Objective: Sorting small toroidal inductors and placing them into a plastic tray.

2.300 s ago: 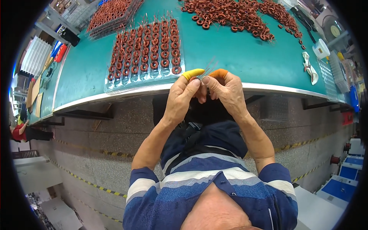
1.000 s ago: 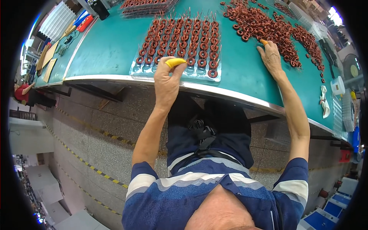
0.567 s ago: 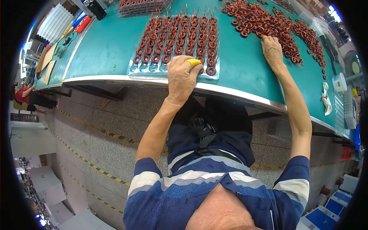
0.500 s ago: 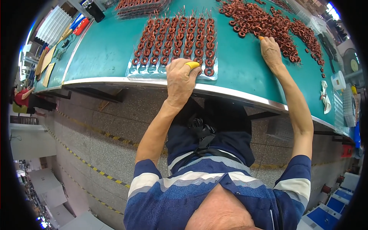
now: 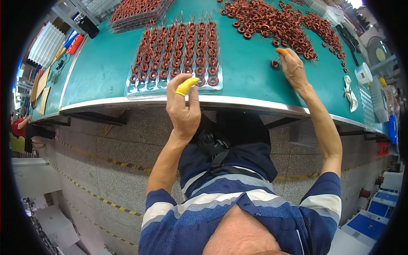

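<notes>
My right hand (image 5: 294,72), an orange finger cot on one finger, pinches the wire leads of a copper-wound ring coil (image 5: 274,64). The coil hangs just beyond the fingertips, beside a large heap of similar coils (image 5: 272,21). My left hand (image 5: 185,106) is raised at the near edge of a clear plastic tray (image 5: 146,90). Its thumb and yellow-capped finger are apart, with nothing seen between them. Rows of ring coils (image 5: 176,51) fill most of the tray, leads pointing up. Several pockets along its near-left edge hold no coil.
Stacked trays of coils (image 5: 138,12) stand at the far left of the green table (image 5: 97,72). To the right are a white tub (image 5: 363,73), a white cloth (image 5: 350,95) and stacked clear trays (image 5: 374,106). A person in red (image 5: 19,125) is at the far left.
My left hand has lifted off the tray's near row toward me, its fingers parting. My right hand has drawn back from the heap with a coil hanging from it. The view has shifted slightly.
</notes>
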A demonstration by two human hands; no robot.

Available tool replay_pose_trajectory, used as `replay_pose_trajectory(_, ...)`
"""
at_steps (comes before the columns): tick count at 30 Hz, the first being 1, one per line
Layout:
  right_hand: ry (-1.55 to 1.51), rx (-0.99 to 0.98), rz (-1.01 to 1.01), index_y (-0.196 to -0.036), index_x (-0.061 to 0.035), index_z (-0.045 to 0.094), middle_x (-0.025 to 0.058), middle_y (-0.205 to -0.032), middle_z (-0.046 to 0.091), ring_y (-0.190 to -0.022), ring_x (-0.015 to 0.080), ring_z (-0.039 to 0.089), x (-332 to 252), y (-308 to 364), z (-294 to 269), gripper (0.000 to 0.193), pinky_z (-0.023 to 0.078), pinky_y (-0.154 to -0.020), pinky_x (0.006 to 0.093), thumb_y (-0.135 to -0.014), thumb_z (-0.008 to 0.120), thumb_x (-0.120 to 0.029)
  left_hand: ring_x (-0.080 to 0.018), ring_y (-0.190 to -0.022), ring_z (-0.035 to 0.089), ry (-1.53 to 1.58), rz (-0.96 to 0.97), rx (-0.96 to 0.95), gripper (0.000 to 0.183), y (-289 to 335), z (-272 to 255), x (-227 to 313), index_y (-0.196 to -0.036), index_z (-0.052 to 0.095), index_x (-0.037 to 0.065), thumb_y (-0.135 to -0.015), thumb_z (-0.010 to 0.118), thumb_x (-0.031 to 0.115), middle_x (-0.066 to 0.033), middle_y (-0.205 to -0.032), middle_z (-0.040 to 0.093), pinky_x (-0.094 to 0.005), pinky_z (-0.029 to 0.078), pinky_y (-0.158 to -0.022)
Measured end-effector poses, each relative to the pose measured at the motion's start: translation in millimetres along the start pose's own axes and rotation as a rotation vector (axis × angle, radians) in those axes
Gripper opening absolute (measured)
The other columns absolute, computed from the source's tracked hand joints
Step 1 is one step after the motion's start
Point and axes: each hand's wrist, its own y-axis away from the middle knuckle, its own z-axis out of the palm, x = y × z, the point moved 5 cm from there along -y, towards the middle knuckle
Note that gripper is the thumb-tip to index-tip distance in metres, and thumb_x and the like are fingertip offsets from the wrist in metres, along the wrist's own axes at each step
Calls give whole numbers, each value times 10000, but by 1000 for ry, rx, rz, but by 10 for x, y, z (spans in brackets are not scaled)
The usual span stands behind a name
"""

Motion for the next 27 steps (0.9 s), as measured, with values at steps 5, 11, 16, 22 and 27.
replay_pose_trajectory(5,-60,-36,136,-1048,27,619,153,-936,597,-884,302,584,-138,13,23,195,490,-772,356,-884,539,-44,-264,-889,609,143,-37,-101,109,21,242,221,-960,625,-26,-853,603,-33,-126,-996,605,-323,485,-771)
replay_pose_trajectory(11,-320,-145,406,-1099,22,609,106,-889,630,-809,204,615,-58,162,-1,261,497,-723,305,-873,603,-110,-223,-767,605,193,-59,-234,93,131,414,315,-956,619,-36,-870,584,-29,-128,-997,598,-291,476,-649)
replay_pose_trajectory(16,-910,3,648,-1101,26,613,58,-869,658,-751,102,625,-333,259,-103,277,511,-666,227,-881,655,-137,-108,-871,582,430,-449,-399,275,321,719,268,-1176,511,-36,-914,560,33,-90,-1063,581,-213,476,-705)
replay_pose_trajectory(22,-1242,-46,609,-1123,7,606,58,-852,655,-749,103,616,-1084,316,-96,282,504,-668,230,-886,659,-137,-185,-794,614,614,-492,-399,424,309,1001,373,-1247,425,-62,-933,588,173,-142,-1026,578,-270,511,-679)
replay_pose_trajectory(27,-775,83,417,-1147,-19,605,47,-829,646,-742,126,615,-1236,259,-365,338,492,-658,257,-858,690,-174,-91,-631,548,881,-779,-367,238,356,944,196,-1116,521,-34,-990,487,166,-70,-902,592,-221,449,-550)
